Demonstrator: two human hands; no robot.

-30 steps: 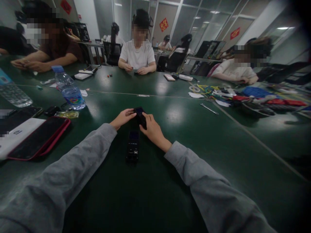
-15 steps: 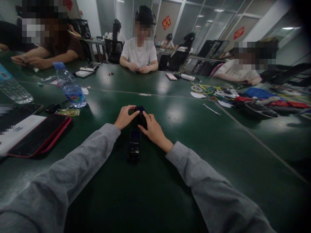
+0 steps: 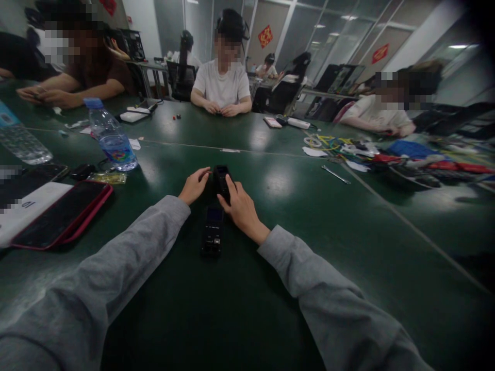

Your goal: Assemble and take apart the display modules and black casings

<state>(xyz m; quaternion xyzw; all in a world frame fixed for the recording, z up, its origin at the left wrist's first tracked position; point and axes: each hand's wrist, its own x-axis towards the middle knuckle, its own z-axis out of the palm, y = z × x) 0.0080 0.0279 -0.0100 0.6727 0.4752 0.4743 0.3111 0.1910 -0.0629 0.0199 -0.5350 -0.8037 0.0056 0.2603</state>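
Observation:
My right hand [image 3: 243,208] is closed on a black handheld device with a small screen [image 3: 221,178], thumb and fingers along its right side and near end. Just left of this device, my left hand [image 3: 194,185] is off it, with thumb and forefinger slightly apart and no object visible in them. A second black device [image 3: 214,226], with a screen and small ports or buttons on its face, lies on the dark green table [image 3: 216,319] below my hands, between my wrists.
Two water bottles [image 3: 112,136] and a phone in a red case [image 3: 64,214] are on the left. A wrench [image 3: 335,174] lies to the right, before a heap of cables and tools [image 3: 410,159]. A person in a white shirt [image 3: 221,85] sits opposite; others sit at both sides.
My left hand has let go of the upper black device and moved a little left. My right hand keeps its hold and has shifted slightly left and down.

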